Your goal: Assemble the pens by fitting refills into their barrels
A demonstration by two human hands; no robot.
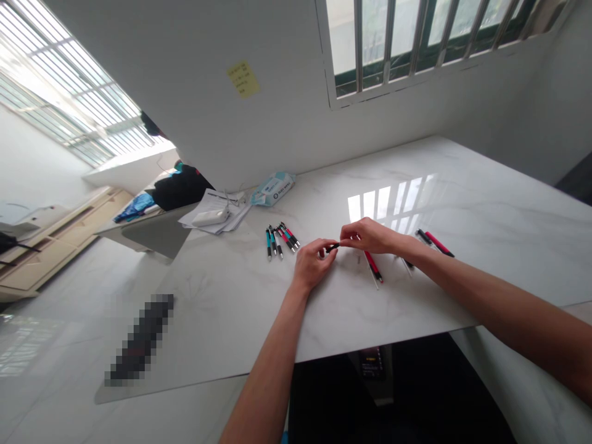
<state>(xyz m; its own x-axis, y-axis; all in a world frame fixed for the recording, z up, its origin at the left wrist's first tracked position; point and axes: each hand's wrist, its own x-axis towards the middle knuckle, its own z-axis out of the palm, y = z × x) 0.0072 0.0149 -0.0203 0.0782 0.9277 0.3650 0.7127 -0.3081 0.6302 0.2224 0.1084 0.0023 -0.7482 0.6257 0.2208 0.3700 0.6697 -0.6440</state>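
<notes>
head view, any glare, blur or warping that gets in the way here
Head view: the window's reflection makes a bright glare patch on the marble table, just behind the right hand; a pixelated block hides something at lower left; wide-angle tilt bends the walls; the small black part between both hands is too small to identify.

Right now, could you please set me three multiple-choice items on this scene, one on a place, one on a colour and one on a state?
1. Where does the group of pens lie?
A. On the white table, to the left of the left hand
B. On the floor
C. On the window sill

2. What colour is the sticky note on the wall?
A. Pink
B. Yellow
C. Green

3. How is the small black part held?
A. Lying free on the table
B. Between the fingers of both hands, the right hand included
C. Tucked under the papers

Answers: 1 A, the pens lie on the marble top beside that hand; 2 B, the note is plainly yellow; 3 B, both hands pinch it.
</notes>
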